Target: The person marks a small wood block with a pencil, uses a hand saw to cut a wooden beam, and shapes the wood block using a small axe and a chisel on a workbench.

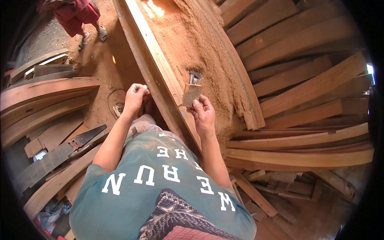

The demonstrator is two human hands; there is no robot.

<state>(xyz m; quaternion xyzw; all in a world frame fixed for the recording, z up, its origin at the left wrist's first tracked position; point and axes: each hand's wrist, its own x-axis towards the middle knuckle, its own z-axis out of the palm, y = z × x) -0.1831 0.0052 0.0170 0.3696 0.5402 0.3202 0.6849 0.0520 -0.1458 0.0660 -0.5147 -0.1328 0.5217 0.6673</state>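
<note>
My right hand (204, 114) pinches a small flat brown rectangular block (191, 95) between thumb and fingers, above the long wooden beam (162, 60) that runs away from my body. Just beyond the block shows a small dark metal piece (195, 76); whether it is joined to the block I cannot tell. On the beam's left side, my left hand (137, 96) is closed with its fingers curled, close to the beam's edge. What it holds, if anything, is hidden.
Sawdust (208, 52) lies heaped right of the beam. Stacked planks (296, 92) fill the right side. At left are more boards (48, 92) and a handsaw (86, 137). A person in red clothes (76, 16) stands at the far left. Offcuts (288, 188) lie lower right.
</note>
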